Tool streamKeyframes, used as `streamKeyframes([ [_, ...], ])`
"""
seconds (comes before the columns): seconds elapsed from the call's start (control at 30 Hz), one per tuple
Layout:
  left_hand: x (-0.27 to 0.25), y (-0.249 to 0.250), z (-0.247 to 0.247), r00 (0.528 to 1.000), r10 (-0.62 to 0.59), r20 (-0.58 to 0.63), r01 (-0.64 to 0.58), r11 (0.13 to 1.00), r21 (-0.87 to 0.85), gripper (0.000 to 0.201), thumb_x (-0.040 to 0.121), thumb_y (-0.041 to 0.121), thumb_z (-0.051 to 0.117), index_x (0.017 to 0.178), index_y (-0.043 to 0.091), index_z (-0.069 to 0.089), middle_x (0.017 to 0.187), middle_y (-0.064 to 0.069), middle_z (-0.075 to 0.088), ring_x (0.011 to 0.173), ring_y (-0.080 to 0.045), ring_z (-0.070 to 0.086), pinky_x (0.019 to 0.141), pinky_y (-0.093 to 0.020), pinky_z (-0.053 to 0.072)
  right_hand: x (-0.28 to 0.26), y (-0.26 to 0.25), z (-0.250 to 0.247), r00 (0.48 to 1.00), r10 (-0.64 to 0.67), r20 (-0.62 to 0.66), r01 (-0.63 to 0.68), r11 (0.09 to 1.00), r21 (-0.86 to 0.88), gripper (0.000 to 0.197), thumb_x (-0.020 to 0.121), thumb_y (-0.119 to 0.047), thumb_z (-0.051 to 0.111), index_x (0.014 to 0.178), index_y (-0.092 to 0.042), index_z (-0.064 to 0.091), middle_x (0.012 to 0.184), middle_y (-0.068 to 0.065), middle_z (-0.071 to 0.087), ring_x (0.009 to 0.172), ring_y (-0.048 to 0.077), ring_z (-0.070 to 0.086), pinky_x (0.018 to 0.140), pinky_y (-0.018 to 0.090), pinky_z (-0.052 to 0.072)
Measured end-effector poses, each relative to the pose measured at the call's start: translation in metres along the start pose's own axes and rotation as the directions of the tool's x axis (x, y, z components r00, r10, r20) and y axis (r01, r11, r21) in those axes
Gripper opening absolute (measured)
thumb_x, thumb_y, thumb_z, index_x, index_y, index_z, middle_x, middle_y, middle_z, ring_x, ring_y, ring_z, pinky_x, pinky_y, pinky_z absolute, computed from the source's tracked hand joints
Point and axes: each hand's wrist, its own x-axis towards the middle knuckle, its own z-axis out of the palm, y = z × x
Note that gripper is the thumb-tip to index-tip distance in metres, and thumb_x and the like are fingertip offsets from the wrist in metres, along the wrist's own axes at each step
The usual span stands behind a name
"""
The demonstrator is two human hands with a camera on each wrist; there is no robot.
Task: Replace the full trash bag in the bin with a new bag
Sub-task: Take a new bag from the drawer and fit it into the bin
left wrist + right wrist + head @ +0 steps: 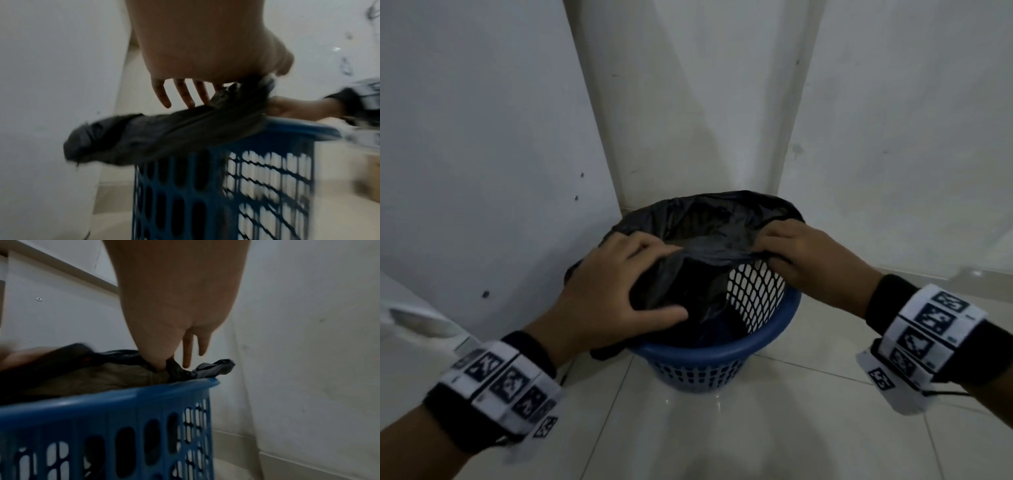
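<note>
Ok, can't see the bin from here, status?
Both hands, left hand and right hand, gripping the black bag. Bag partly over blue bin rim. Nothing in the way.

Bin (pixel 717 346) contents hidden: black bag (pixel 709 222) and both hands cover the opening at frame centre, and the left hand (pixel 613 291) hides the rim's near-left part. In the left wrist view, the bin's lattice (pixel 267 186) at lower right is smeared by motion blur, its base cut by the bottom edge; the right hand (pixel 298 108) at right is blurred, fingers hidden behind the bag. In the right wrist view, the far hand at left edge (pixel 18 356) is a blur, and the bin runs off the bottom and left edges.
</note>
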Motion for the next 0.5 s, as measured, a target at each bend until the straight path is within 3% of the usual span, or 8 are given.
streamKeyframes([
  [0.1,-0.025,0.004,0.015,0.997,0.068,-0.023,-0.067,0.996,0.05,0.061,0.087,0.046,0.07,0.141,0.023,0.051,0.128,0.005,0.055,0.111,-0.018,0.056,0.088,-0.039,0.048,-0.015,0.001,-0.002,0.996,-0.059,-0.062,0.054,0.996,-0.072,0.037,0.078,0.018,0.065,0.109,-0.002,0.068,0.108,0.017,0.063,0.092,0.035,0.061,0.075,0.043,0.056],
  [0.2,-0.046,0.008,0.026,0.973,0.185,-0.14,-0.175,0.981,0.081,0.02,0.089,0.016,0.07,0.109,0.015,0.068,0.111,-0.004,0.058,0.099,-0.026,0.057,0.083,-0.039,0.047,-0.033,-0.002,-0.003,0.996,-0.07,-0.062,0.062,0.991,-0.119,0.029,0.077,0.021,0.052,0.094,0.001,0.066,0.103,0.019,0.057,0.089,0.037,0.055,0.073,0.044,0.051],
  [0.3,-0.062,0.011,0.033,0.909,0.374,-0.185,-0.35,0.924,0.153,0.004,0.095,0.016,0.064,0.095,0.014,0.067,0.093,-0.006,0.064,0.08,-0.027,0.057,0.072,-0.04,0.046,-0.048,-0.006,-0.001,0.994,-0.095,-0.052,0.088,0.987,-0.131,0.021,0.082,0.016,0.046,0.084,0.004,0.063,0.095,0.02,0.055,0.081,0.036,0.053,0.067,0.045,0.048],
  [0.4,-0.071,0.011,0.037,0.82,0.542,-0.186,-0.498,0.835,0.235,0.011,0.095,0.024,0.064,0.105,0.019,0.064,0.091,-0.003,0.072,0.079,-0.023,0.057,0.076,-0.04,0.048,-0.062,-0.009,0.002,0.988,-0.146,-0.053,0.142,0.987,-0.074,0.021,0.087,0.009,0.044,0.078,0.005,0.063,0.086,0.019,0.055,0.071,0.034,0.049,0.06,0.042,0.044],
  [0.5,-0.075,0.006,0.045,0.782,0.615,-0.105,-0.577,0.777,0.252,0.024,0.093,0.028,0.067,0.117,0.021,0.066,0.095,0.001,0.073,0.078,-0.021,0.059,0.077,-0.034,0.047,-0.075,-0.011,0.007,0.983,-0.179,-0.044,0.178,0.983,-0.036,0.025,0.089,0.002,0.043,0.073,0.003,0.063,0.077,0.017,0.053,0.063,0.031,0.045,0.057,0.039,0.041],
])
